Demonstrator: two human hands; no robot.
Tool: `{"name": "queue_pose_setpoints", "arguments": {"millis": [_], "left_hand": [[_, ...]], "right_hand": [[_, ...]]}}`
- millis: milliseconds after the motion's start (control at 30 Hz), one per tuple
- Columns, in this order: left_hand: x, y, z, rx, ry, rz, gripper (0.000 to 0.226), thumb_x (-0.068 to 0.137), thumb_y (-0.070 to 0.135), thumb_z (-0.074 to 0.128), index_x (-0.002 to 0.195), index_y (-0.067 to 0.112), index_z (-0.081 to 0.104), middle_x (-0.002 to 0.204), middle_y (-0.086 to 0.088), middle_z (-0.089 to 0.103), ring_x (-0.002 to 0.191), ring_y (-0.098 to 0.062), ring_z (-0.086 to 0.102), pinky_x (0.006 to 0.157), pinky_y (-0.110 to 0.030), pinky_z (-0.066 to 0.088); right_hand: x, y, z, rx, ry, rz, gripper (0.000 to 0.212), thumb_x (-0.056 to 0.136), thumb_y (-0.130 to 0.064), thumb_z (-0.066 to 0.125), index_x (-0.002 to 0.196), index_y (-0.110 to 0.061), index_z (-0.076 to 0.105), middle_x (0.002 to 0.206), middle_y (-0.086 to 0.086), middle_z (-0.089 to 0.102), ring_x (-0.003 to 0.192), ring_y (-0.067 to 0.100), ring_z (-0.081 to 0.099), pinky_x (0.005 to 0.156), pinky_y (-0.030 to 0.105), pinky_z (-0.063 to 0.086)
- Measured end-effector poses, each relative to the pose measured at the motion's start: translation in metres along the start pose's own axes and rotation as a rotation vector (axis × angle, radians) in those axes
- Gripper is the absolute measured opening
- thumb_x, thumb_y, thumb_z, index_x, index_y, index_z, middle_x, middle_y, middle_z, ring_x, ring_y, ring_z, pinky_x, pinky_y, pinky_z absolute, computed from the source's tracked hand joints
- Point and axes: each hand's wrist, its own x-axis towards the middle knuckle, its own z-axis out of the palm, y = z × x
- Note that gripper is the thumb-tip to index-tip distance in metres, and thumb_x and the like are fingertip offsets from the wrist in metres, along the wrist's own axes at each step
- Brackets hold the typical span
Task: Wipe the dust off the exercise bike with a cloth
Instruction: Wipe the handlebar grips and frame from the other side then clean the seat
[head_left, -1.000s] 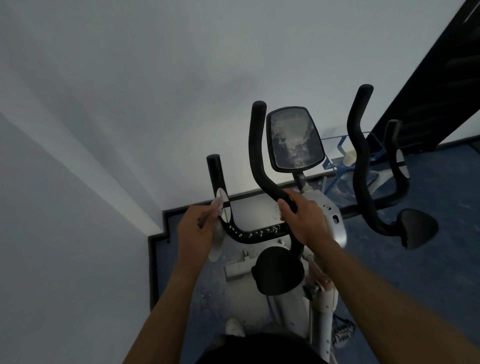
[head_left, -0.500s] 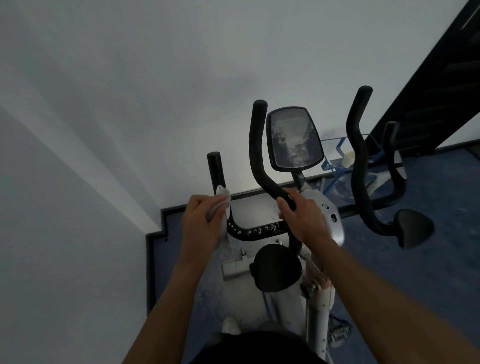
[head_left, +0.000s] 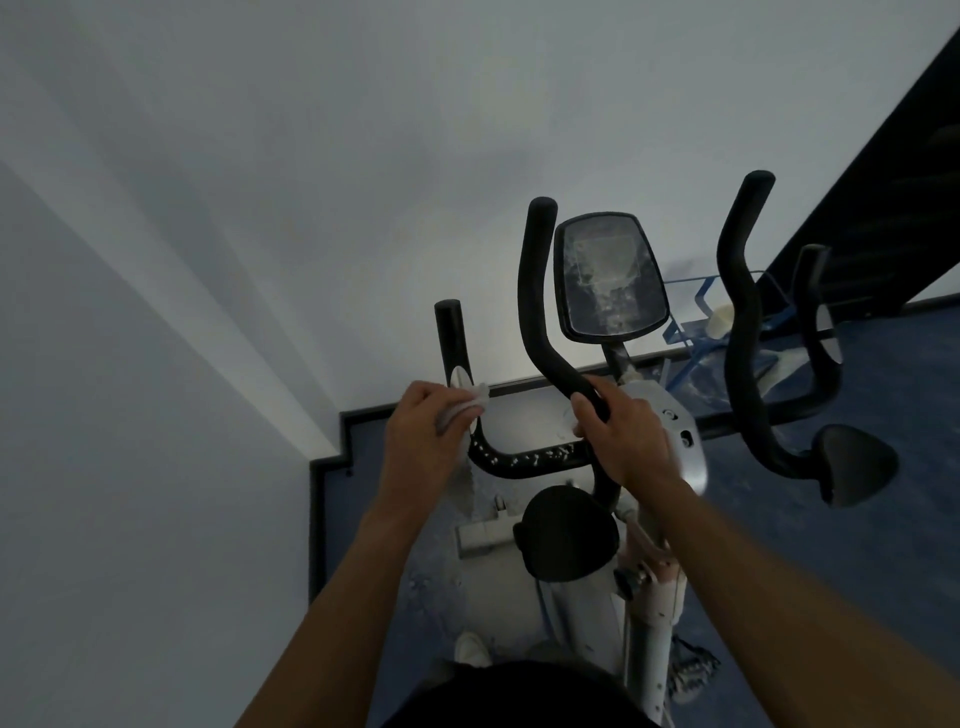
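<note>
At the left handlebar (head_left: 451, 358) of a dusty exercise bike (head_left: 582, 545) in a room corner: cloth (head_left: 460, 410) bunched at the bar's bend, gripped by curled fingers of left hand (head_left: 423, 441). Right hand (head_left: 623, 436) wrapped tight round the taller curved bar (head_left: 540, 312), seemingly steadying the frame. Wiping of the handlebar apparently under way, far from finished. White specks on the crossbar (head_left: 524, 460) just beside the cloth, likely next. Smeared console (head_left: 608, 278) above, untouched. Blue floor (head_left: 857, 571) beneath.

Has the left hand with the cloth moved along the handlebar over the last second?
Yes. The left hand with the cloth has slid up the short grip, now covering its silver sensor.
</note>
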Motion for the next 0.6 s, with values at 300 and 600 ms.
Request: {"name": "queue_pose_setpoints", "arguments": {"millis": [300, 600], "left_hand": [[0.026, 0.01, 0.013, 0.418, -0.153, 0.239, 0.014, 0.092, 0.023, 0.074, 0.098, 0.01, 0.077, 0.094, -0.003, 0.048, 0.085, -0.015, 0.047, 0.06, -0.029, 0.047], [-0.009, -0.015, -0.002, 0.172, -0.134, 0.125, 0.017, 0.097, 0.023, 0.064, 0.108, 0.018, 0.076, 0.103, 0.002, 0.049, 0.089, -0.004, 0.052, 0.08, -0.016, 0.047]], "right_hand": [[-0.002, -0.002, -0.001, -0.004, -0.002, -0.001, 0.035, 0.101, -0.05, 0.048, 0.13, -0.032, 0.058, 0.076, -0.008, 0.07, 0.072, 0.003, 0.066, 0.082, 0.044, 0.059], [0.0, 0.004, 0.003, -0.024, 0.009, 0.01, 0.052, 0.092, -0.068, 0.035, 0.13, -0.037, 0.053, 0.078, -0.007, 0.069, 0.075, 0.013, 0.069, 0.082, 0.047, 0.059]]}}
